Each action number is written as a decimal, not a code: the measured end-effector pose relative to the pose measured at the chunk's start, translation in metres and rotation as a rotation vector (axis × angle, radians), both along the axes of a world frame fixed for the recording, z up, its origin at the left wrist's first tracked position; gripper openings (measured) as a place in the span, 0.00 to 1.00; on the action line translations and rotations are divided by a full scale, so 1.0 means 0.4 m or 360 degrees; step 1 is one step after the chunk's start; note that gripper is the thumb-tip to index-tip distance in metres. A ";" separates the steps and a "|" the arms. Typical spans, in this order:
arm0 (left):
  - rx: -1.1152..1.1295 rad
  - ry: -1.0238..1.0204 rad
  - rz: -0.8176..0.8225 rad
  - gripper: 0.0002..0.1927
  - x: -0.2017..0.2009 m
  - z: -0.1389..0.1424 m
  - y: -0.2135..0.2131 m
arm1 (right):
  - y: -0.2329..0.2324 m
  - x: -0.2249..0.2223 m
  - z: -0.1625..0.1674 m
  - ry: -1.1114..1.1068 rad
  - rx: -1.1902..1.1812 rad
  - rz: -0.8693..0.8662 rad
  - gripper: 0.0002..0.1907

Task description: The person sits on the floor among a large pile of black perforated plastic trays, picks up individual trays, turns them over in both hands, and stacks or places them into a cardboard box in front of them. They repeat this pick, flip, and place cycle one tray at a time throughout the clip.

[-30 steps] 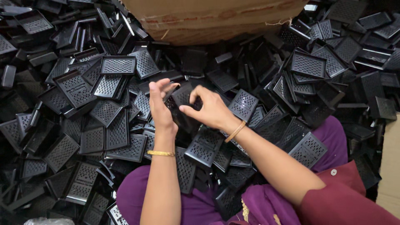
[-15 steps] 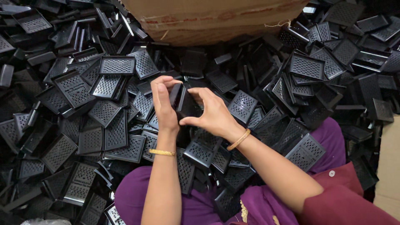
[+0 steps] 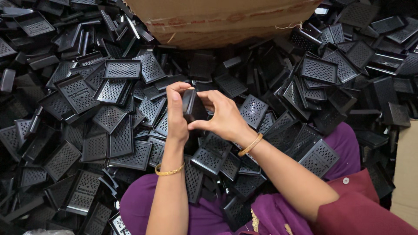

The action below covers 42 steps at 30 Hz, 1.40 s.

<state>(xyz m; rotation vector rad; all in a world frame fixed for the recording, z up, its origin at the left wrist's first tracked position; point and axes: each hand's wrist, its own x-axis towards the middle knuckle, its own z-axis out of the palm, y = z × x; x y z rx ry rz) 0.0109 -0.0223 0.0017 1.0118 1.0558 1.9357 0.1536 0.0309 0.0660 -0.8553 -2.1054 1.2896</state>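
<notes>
My left hand (image 3: 176,114) and my right hand (image 3: 222,116) both grip one small black plastic tray (image 3: 192,105), held upright on edge between them above my lap. The left thumb and fingers clamp its left side, the right fingers curl around its right side. Each wrist wears a thin gold bangle. Below and around the hands lies a deep heap of black perforated trays (image 3: 113,91), some resting on my purple-clothed legs (image 3: 135,204).
A brown cardboard box (image 3: 217,19) stands at the top centre, sunk into the heap. More black perforated trays (image 3: 322,72) pile up on the right. A pale cardboard edge (image 3: 407,174) shows at the far right.
Both hands have lifted slightly and turned the black tray from lying flat among the heap to standing on edge between the fingers.
</notes>
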 end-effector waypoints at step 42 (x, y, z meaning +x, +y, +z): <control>-0.0238 -0.1478 0.0484 0.28 -0.038 -0.078 0.029 | -0.057 0.031 -0.056 0.0131 0.0829 0.0104 0.23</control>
